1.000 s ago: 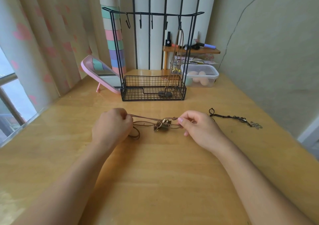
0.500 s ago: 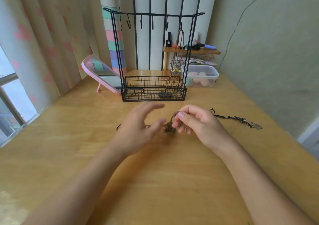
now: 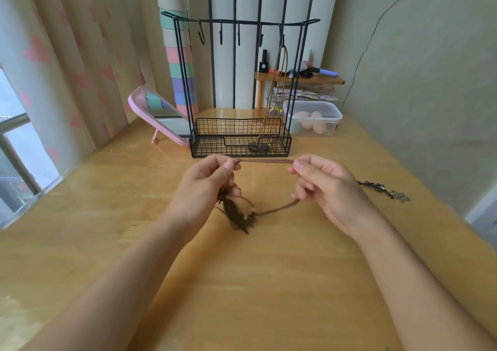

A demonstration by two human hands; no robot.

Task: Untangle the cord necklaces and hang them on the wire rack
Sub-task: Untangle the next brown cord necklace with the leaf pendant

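My left hand (image 3: 204,186) and right hand (image 3: 330,189) each pinch the brown necklace (image 3: 265,161), its cord taut between them above the table (image 3: 269,283), in front of the rack (image 3: 239,135). Its blurred pendant (image 3: 236,213) hangs below my left hand. A black necklace (image 3: 382,187) lies beside my right hand.

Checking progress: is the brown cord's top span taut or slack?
Taut: the brown cord runs straight between left hand and right hand, both pinching it.

Three cord necklaces (image 3: 236,213) (image 3: 258,147) (image 3: 375,185) (one hung), one wire rack (image 3: 228,148).
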